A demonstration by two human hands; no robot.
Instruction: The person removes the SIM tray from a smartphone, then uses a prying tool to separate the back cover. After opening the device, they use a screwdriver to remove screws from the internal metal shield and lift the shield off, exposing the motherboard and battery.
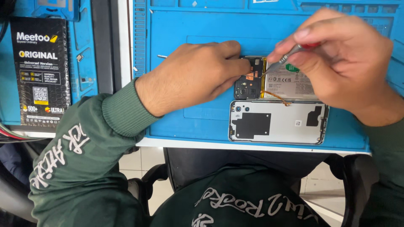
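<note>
Tweezers (283,59) up top, pinched tight in the right hand (336,63), thumb and forefinger clamped around the metal shaft, tips angled down toward 8 o'clock and landing right at the edge where the circuit board meets the battery (290,82). Left hand (189,77) comes in from 9 o'clock, fingers curled and pressing down on the opened smartphone (273,80), fingertips resting on the dark board by the camera module (246,89); it grips nothing, just braces the phone flat. The phone lies open, innards up, at the centre of the blue repair mat (189,25), long side running from 9 to 3 o'clock. A thin orange flex cable (281,100) curls out along the phone's lower edge. Directly at 6 o'clock from it, just beside and parallel, sits the removed white back cover (277,122), inner face up, with 2 black patches on it. A small silver screw or pin (162,56) rests on the mat at 9 o'clock of the left hand. Far off at 9 o'clock, on a second blue mat, lies a black retail package (40,71) with yellow and white print. Dark green sleeves (84,138) cover both forearms.
</note>
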